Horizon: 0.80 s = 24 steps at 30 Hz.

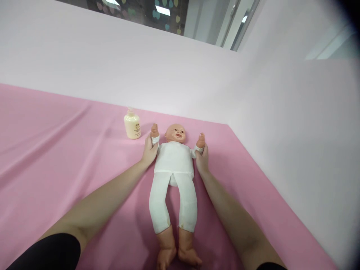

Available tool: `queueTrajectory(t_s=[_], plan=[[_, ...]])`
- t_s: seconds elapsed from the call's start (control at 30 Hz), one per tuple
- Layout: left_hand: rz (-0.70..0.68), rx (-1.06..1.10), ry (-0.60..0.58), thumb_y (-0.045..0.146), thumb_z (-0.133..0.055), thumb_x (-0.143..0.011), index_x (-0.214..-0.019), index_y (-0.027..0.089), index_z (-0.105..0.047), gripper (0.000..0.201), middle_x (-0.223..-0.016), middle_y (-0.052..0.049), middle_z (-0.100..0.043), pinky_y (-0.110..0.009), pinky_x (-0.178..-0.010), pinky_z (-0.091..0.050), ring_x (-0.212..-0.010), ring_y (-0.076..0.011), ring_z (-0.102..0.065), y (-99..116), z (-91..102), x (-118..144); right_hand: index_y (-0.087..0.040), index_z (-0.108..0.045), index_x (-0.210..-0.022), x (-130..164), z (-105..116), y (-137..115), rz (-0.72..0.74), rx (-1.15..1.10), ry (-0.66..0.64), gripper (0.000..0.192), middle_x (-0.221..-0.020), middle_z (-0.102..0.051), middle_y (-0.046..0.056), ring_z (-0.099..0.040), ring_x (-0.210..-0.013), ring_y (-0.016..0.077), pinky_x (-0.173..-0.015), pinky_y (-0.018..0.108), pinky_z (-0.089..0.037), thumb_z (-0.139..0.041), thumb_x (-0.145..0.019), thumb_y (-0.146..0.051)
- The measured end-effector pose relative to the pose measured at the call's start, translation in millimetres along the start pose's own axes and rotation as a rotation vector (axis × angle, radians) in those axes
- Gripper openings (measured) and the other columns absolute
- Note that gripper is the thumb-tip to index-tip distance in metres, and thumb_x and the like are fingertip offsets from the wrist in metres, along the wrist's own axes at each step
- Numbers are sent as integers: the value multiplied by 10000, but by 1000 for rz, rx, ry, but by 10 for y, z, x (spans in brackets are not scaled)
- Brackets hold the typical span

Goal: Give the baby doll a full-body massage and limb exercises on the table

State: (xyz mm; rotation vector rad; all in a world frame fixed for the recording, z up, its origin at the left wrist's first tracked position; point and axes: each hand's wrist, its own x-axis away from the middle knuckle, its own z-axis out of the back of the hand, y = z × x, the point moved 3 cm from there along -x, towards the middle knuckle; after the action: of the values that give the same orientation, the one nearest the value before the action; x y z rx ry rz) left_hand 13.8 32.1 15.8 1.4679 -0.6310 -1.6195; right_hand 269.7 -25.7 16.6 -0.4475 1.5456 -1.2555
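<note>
A baby doll (174, 161) in a white one-piece suit lies on its back in the middle of the pink sheet (56, 150), head toward the far wall and bare feet toward the camera. Its arms are spread out to the sides and bent upward at the elbows, the small fists raised.

The left hand (150, 150) is wrapped around the doll's arm on that side, just below the white cuff, fingers closed about the sleeve. The right hand (202, 159) grasps the doll's other arm in the same way, at the wrist. Both forearms stretch in from the lower edge, bare up to dark short sleeves that the frame cuts off.

The fingertips of both hands are tucked behind the doll's arms, so how far they curl cannot be made out. The doll's feet reach the bottom edge and one heel is partly cut off.

Just beside the left hand, near the doll's head, stands a cream pump bottle (132, 126), upright; its label is too small to read.

The pink sheet covers a broad flat surface with soft creases running across it. Pale pink walls (140, 67) rise behind and to the right, meeting in a corner, with windows (157, 15) above them showing ceiling lights and heart shapes
</note>
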Motion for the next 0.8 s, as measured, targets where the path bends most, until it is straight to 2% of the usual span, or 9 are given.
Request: queueTrajectory(t_s=[0.1, 0.2, 0.3, 0.37, 0.5, 0.63, 0.8], plan=[[-48, -80, -69, 175, -461, -827, -1316, 233, -443, 493, -1268, -89, -511, -467, -1065, -336, -1213, -245, -439, 76, -24, 16, -221, -485, -1261, 11, -45, -13, 23, 35, -72, 506, -1281, -556, 63, -514, -1176, 205, -1037, 430, -388, -459, -759, -165], [-135, -135, -163, 98, -415, -791, -1257, 239, -532, 501, -1196, -73, -557, -462, -1050, -351, -1151, -233, -477, 116, -70, 30, -236, -572, -1171, 11, -78, -23, 127, 125, -139, 464, -1188, -597, 45, -523, -1131, 195, -1034, 425, -388, -425, -746, -124], [-200, -165, -230, 46, -384, -751, -1221, 251, -574, 547, -1150, -62, -578, -453, -1021, -376, -1102, -220, -503, 110, -105, 40, -244, -623, -1097, 11, -101, -25, 218, 203, -210, 510, -1135, -608, 37, -522, -1106, 189, -1044, 427, -375, -380, -685, -65], [-199, -180, -233, 47, -387, -750, -1224, 251, -569, 547, -1155, -62, -579, -457, -1019, -374, -1101, -223, -501, 101, -108, 39, -243, -618, -1106, 13, -104, -20, 233, 218, -217, 531, -1139, -603, 39, -518, -1108, 189, -1045, 427, -372, -371, -674, -56], [-149, -165, -186, 113, -422, -794, -1250, 221, -514, 477, -1194, -80, -564, -478, -1032, -357, -1141, -246, -479, 105, -85, 34, -228, -530, -1215, 22, -86, 2, 153, 182, -148, 504, -1219, -569, 59, -496, -1164, 195, -1059, 429, -358, -413, -739, -109], [-35, -26, -82, 190, -473, -826, -1252, 201, -446, 426, -1195, -97, -536, -445, -1012, -387, -1142, -237, -491, 48, -54, 27, -214, -433, -1284, 8, -46, 61, 18, 94, -63, 510, -1289, -528, 87, -497, -1187, 207, -1051, 440, -367, -484, -776, -197], [163, 114, 72, 239, -514, -812, -1128, 224, -416, 331, -1043, -61, -546, -393, -918, -455, -1010, -205, -543, -138, -14, -1, -206, -346, -1314, -58, 38, 224, -65, 14, 87, 589, -1373, -443, 118, -463, -1234, 227, -1027, 461, -384, -512, -749, -231]])
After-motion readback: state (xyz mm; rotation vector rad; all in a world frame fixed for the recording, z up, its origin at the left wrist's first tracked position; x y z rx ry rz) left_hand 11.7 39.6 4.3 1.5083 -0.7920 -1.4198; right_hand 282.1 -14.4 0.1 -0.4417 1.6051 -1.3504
